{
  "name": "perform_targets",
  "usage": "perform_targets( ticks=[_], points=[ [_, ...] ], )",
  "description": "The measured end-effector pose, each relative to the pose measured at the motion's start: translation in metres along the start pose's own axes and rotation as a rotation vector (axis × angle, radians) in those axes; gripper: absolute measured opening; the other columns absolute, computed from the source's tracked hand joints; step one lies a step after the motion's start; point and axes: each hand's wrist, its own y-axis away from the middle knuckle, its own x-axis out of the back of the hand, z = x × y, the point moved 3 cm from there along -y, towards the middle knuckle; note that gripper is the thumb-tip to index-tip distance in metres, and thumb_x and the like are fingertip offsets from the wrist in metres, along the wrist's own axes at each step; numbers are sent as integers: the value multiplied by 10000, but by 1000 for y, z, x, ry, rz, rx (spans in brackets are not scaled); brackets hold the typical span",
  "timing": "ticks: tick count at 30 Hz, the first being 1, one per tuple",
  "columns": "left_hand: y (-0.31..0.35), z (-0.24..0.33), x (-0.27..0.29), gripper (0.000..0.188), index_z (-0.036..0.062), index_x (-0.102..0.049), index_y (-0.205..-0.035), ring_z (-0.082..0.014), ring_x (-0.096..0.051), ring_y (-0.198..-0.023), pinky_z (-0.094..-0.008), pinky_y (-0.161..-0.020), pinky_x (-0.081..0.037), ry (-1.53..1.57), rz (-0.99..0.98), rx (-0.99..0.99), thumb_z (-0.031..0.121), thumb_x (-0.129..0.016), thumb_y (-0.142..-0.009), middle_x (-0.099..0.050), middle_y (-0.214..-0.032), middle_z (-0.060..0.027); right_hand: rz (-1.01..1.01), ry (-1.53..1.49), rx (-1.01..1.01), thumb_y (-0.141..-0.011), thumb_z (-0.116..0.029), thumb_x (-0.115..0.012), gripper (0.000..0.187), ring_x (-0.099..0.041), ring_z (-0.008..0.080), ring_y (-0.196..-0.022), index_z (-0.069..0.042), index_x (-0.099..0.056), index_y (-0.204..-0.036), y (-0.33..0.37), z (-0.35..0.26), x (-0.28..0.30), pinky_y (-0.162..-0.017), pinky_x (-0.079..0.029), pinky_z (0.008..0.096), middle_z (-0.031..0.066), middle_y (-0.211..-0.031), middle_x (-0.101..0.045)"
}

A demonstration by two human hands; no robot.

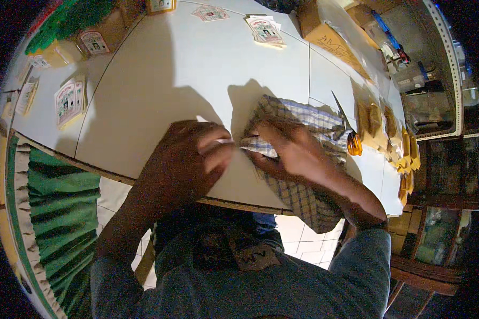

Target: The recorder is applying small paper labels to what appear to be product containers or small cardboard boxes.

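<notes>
Head view: two bare hands at a checked blue, white and tan cloth (306, 196) on a white-topped bench (207, 58).
The right hand (290, 146) has its grip closed on a bunched fold of the cloth, thumb below and fingers above, while the rest of it spreads rightward under the wrist and hangs over the bench's front edge. The left hand (189, 157) sits just beside the fold's tip, fingers curled and blurred with something pale among them; whether that grip holds anything, I cannot tell. Orange-handled metal scissors (354, 144) lie just right of the cloth, near a row of yellowish-brown paper packets (375, 125). A stack of printed cream cards (266, 31) lies at the far side.
</notes>
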Motion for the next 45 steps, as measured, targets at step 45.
perform_targets(
  ticks=[45],
  points=[
    [-9, 24, -18, 255, 62, -658, -1003, -252, -581, -1054, -403, -887, -462, 146, -74, -311, 175, -721, -784, -628, -1112, -70, 10, 144, -45, -720, -94, -759, 384, -615, 394, -887, 18, -553, -1025, 56, 4, 3, -738, -530, 440, 211, -989, -567]
  ],
)
